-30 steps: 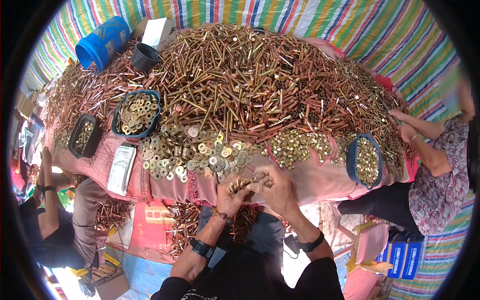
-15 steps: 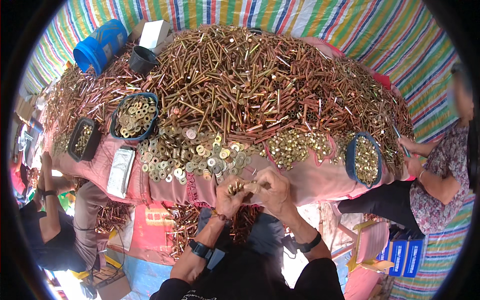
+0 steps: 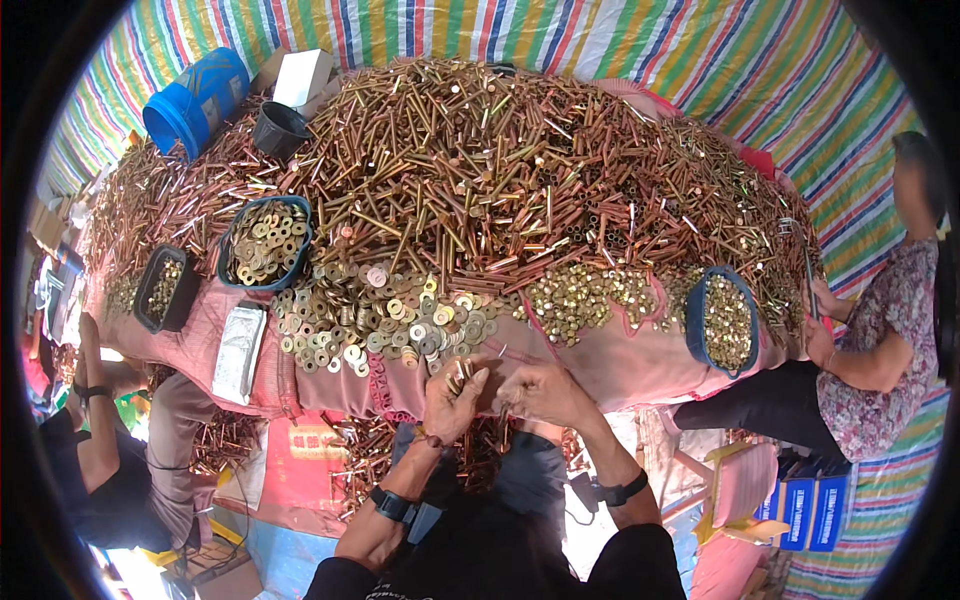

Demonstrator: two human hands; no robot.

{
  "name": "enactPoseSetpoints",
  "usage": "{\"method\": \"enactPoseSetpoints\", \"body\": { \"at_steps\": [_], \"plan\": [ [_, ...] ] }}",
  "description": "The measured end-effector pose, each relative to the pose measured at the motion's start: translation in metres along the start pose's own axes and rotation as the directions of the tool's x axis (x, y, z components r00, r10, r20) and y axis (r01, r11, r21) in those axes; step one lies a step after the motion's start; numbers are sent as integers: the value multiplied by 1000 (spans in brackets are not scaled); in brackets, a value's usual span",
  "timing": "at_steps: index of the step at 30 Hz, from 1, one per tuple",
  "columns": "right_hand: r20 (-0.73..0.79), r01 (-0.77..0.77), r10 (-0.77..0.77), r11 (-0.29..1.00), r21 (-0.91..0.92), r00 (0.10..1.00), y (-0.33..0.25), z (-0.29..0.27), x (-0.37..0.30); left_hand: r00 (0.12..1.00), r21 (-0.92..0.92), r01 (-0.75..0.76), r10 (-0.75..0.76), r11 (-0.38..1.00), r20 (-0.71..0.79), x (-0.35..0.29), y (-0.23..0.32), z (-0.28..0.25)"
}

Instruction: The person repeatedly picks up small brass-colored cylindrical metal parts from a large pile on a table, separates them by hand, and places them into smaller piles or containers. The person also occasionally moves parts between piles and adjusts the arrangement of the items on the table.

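My left hand (image 3: pixel 450 408) is closed around a small bunch of brassy metal pieces (image 3: pixel 460 376), likely bolts, whose ends stick up past the fingers. Just to its right, my right hand (image 3: pixel 548 396) pinches a slim copper-coloured bolt (image 3: pixel 504 412) that points downward. Both hands hover at the near edge of a pink cloth (image 3: pixel 600 368). Beyond them lie loose flat washers (image 3: pixel 390 310) and a heap of gold nuts (image 3: pixel 580 300). A large mound of copper-coloured bolts (image 3: pixel 480 160) rises behind.
A blue basin rim (image 3: pixel 228 262) surrounds washers; a dark tub (image 3: pixel 180 312) and a blue tub (image 3: pixel 698 335) hold nuts. A silver packet (image 3: pixel 238 352), a blue bucket (image 3: pixel 200 95) and a black pot (image 3: pixel 280 130) lie around. One person (image 3: pixel 880 330) works at right, another (image 3: pixel 95 450) at left.
My hands have moved apart and slightly nearer to me; the right hand now holds a bolt low, away from the left. The person at right has shifted their hands.
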State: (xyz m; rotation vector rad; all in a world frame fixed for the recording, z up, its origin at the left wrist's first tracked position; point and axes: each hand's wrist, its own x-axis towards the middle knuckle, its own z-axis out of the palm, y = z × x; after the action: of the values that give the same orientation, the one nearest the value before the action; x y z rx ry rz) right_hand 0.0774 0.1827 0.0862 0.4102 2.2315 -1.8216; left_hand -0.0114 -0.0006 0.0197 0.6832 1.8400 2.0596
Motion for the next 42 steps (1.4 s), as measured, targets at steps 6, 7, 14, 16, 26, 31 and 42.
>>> {"method": "enactPoseSetpoints", "body": {
  "at_steps": [6, 7, 14, 16, 26, 31, 42],
  "plan": [
    [-465, 92, -488, 757, -647, 739, -16, -29, 45, 995, -80, 101, -102, 992, -2, -4, -4, 1],
    [-480, 126, -573, 719, -684, 665, -20, -37, 57, 997, -73, 79, -79, 994, -7, -4, -5, 1],
    [-366, -182, -389, 435, -882, 845, -32, -66, 117, 1000, -8, -8, 9, 1000, 27, -6, -7, -3],
    [-326, -159, -344, 434, -887, 881, -39, -70, 123, 999, 21, -4, 3, 1000, 35, -6, -7, -3],
    [-264, -114, -344, 399, -910, 901, -37, -78, 118, 999, 18, -33, 32, 999, 37, -6, -10, -3],
    [-237, -106, -364, 346, -932, 901, -39, -79, 134, 996, -52, 80, -78, 995, 42, -7, -7, -2],
    [-238, 31, -492, 477, -878, 838, -71, -49, 106, 998, -40, 61, -61, 997, 21, -7, -7, 0]
  ]
}}
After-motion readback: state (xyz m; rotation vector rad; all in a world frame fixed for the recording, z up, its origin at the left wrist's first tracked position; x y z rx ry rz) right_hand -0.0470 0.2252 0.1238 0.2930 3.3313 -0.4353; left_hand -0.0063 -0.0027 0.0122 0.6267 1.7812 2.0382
